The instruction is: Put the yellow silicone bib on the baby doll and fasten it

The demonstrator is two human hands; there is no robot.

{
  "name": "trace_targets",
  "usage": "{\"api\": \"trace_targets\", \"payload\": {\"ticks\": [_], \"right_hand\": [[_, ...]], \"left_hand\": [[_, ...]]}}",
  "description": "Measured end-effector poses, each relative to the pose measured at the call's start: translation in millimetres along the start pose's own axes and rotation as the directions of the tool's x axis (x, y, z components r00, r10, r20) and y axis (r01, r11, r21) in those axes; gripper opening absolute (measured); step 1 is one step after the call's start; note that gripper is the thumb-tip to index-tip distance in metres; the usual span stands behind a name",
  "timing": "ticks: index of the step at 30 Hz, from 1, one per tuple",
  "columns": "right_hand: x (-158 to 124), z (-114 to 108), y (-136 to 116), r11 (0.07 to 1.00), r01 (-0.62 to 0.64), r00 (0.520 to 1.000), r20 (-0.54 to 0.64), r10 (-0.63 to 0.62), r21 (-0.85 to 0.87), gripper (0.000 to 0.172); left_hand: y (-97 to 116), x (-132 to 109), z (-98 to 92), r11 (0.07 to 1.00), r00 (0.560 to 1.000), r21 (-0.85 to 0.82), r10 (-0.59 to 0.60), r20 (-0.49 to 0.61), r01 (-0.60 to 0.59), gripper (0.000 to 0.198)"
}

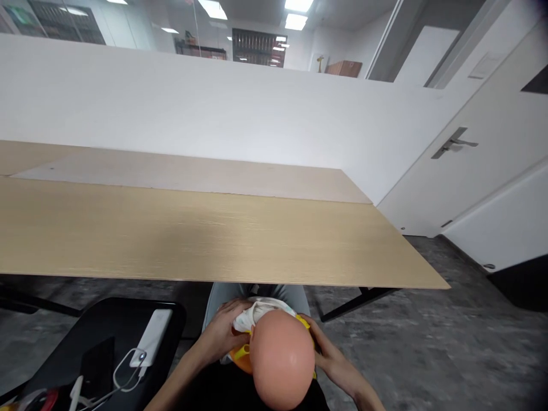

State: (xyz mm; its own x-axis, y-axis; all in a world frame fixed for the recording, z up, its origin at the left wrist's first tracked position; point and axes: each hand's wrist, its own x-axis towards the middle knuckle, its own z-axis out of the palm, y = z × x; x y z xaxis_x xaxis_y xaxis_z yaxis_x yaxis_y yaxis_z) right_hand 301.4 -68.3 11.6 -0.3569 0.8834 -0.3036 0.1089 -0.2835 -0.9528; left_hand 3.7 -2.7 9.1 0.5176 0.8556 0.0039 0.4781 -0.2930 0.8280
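A bald baby doll (282, 359) sits on my lap, close against my black top, with the back of its head toward me. White cloth (268, 307) and yellow and orange material show around its body. My left hand (229, 330) is wrapped round the doll's left side, its fingers on the white cloth and its thumb near the orange part. On the other side my right hand (327, 351) grips the doll by the yellow edge, with its fingertips partly hidden behind the head. The doll's front is out of sight.
A wooden table (265, 245) stretches across in front of my knees. To my left a black chair (128, 314) holds a white power bank (152, 337) with a cable and a dark phone-like slab (97, 365). A white door (483, 171) stands at the right.
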Motion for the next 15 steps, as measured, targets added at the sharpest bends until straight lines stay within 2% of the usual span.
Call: {"api": "trace_targets", "payload": {"ticks": [2,4,7,10,15], "right_hand": [[1,2,2,1.0,0.006,1.0,0.02,-0.006,0.011,0.07],[5,7,5,0.999,0.053,0.999,-0.007,-0.053,0.014,0.073],[16,21,11,0.985,0.173,0.976,-0.136,-0.172,-0.007,0.071],[25,33,17,0.964,0.259,0.922,-0.282,-0.265,-0.062,0.067],[29,32,16,0.979,0.186,0.872,-0.444,-0.206,-0.088,0.035]], "left_hand": [[-4,0,2.1,1.0,1.0,0.015,0.006,-0.026,-0.006,0.039],[-7,0,4.1,0.999,0.999,0.033,0.003,-0.04,-0.002,0.033],[-8,0,5.8,0.999,0.998,0.04,-0.008,-0.066,0.011,0.028],[-6,1,5.5,0.999,0.996,0.032,-0.004,-0.09,0.007,0.025],[10,1,-3.5,0.999,0.993,0.028,0.029,-0.112,-0.026,0.016]]}}
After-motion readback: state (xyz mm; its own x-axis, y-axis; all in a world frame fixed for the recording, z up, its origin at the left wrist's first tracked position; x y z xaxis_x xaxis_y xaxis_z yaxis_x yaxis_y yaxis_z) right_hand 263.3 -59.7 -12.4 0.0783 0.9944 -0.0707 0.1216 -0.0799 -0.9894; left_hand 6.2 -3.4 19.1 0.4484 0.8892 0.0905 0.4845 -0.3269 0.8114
